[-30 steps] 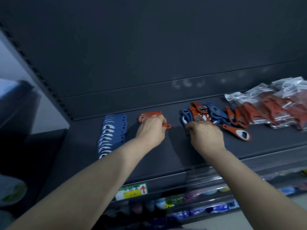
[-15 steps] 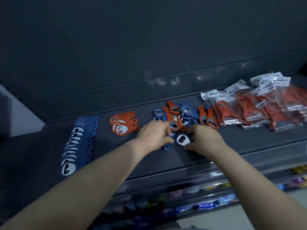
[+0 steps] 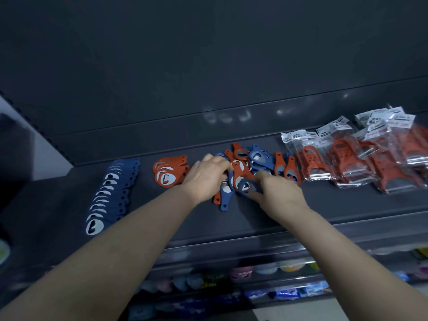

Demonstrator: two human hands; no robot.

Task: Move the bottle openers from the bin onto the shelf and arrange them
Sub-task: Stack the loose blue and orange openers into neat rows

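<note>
- Bottle openers (image 3: 252, 158) lie in a loose orange-and-blue pile near the middle of the dark shelf (image 3: 231, 218).
- Just left of the pile an orange stack (image 3: 169, 173) sits fanned. Farther left, a blue row (image 3: 108, 195) of overlapped openers runs toward the shelf's front edge.
- The right hand (image 3: 280, 198) pinches a blue opener (image 3: 245, 186) by its ring head at the front of the pile.
- The left hand (image 3: 206, 179) rests on the pile with its fingers curled. I cannot tell whether it grips a piece.
- Bagged orange tools (image 3: 347, 163) lie just right of the pile.
</note>
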